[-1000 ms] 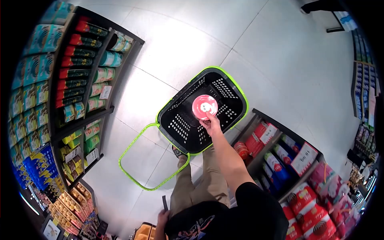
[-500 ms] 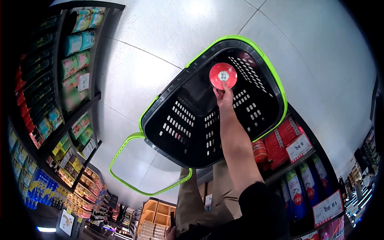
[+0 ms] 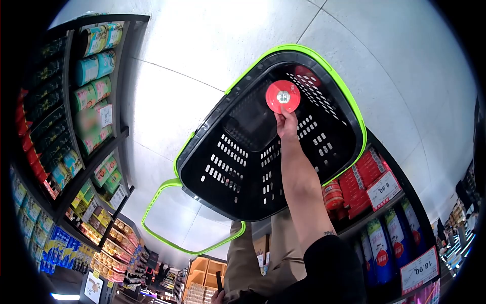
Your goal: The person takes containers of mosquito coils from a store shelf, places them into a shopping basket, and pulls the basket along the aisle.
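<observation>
My right hand [image 3: 287,123] reaches into a black shopping basket [image 3: 228,121] with a bright green rim. Its fingers pinch the near edge of a red round container [image 3: 283,96] with a pale printed mark in the middle of its top. The container is over the far inner end of the basket; I cannot tell whether it touches the bottom. A green handle [image 3: 147,218] hangs out over the basket's near left side. Low in the view, my left hand [image 3: 218,297] is mostly cut off, closed around a thin dark object whose kind does not show.
Shelves of canisters [image 3: 95,66] and packets stand on the left. On the right, a shelf holds red boxes [image 3: 354,187], a red jar [image 3: 332,196] and blue bottles [image 3: 379,248] behind price tags [image 3: 383,190]. Pale floor tiles [image 3: 192,35] surround the basket.
The view has shifted slightly, so the shelves sit a little lower. My right hand still holds the red container, which has turned slightly and stays over the basket's far end.
</observation>
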The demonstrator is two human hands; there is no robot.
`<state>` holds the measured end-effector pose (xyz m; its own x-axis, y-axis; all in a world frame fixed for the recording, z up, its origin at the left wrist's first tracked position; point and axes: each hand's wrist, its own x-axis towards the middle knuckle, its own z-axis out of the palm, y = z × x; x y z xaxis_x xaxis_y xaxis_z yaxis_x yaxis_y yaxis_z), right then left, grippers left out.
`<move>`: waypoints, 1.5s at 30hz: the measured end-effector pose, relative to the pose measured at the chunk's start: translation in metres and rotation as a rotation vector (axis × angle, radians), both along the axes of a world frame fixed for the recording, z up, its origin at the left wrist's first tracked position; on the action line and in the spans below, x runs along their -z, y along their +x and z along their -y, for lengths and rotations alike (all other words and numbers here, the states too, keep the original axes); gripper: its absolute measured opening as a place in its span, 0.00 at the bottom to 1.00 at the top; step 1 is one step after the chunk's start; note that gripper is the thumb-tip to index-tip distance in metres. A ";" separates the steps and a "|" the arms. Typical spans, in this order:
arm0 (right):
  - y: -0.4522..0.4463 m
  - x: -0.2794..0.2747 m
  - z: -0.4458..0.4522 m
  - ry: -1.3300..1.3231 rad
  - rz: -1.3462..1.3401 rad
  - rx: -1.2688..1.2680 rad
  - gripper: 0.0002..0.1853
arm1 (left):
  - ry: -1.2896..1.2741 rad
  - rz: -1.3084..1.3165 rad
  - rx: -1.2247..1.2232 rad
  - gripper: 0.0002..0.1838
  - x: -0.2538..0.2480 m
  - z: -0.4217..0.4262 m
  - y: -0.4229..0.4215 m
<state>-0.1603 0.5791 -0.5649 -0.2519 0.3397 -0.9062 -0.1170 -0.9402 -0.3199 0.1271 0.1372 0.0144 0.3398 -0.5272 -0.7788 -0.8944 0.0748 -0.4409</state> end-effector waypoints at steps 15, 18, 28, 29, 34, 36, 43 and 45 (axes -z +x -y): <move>0.071 -0.272 0.071 0.605 0.028 -1.336 0.20 | 0.262 -0.535 0.508 0.21 0.024 0.074 -0.042; 0.099 -0.356 0.100 0.735 0.062 -1.294 0.21 | 0.281 -0.648 0.843 0.20 0.019 0.081 -0.078; 0.300 -0.454 0.269 0.698 0.493 -1.049 0.20 | 0.688 -0.926 1.237 0.23 0.059 0.157 -0.174; 0.317 -0.474 0.294 0.703 0.569 -1.022 0.20 | 0.725 -0.936 1.268 0.23 0.068 0.161 -0.180; 0.379 -0.530 0.346 0.505 0.475 -0.719 0.21 | 0.930 -0.590 1.247 0.21 0.139 0.199 -0.194; 0.409 -0.525 0.369 0.528 0.527 -0.604 0.20 | 1.035 -0.548 1.437 0.18 0.126 0.184 -0.203; 0.483 -0.520 0.506 0.318 0.576 -0.152 0.15 | 1.072 -0.394 1.338 0.15 0.093 0.121 -0.213; 0.497 -0.517 0.551 0.244 0.590 -0.132 0.15 | 1.114 -0.449 1.357 0.16 0.083 0.107 -0.207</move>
